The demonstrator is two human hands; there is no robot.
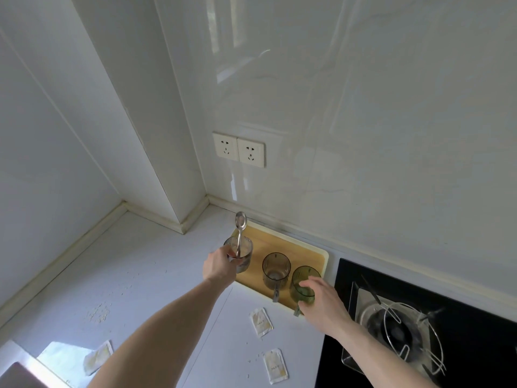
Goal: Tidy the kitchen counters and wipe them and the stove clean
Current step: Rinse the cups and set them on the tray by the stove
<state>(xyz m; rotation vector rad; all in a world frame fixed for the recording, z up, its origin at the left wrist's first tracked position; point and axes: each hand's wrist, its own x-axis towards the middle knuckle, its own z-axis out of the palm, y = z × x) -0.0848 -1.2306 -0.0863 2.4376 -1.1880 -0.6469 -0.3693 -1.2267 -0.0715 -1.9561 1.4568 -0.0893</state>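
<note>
Head view: left hand (219, 264) grips spoon-loaded glass (240, 254), right hand (321, 301) clasps green mug (303, 284); tilting could tip the spoon (240, 233) out.

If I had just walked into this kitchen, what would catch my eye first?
Probably the two hands at the wooden tray against the back wall: the left hand grips a glass with a spoon standing in it, the right hand holds a green mug. Then the litter: torn sachets and crumbs strewn on the pale counter.
</note>
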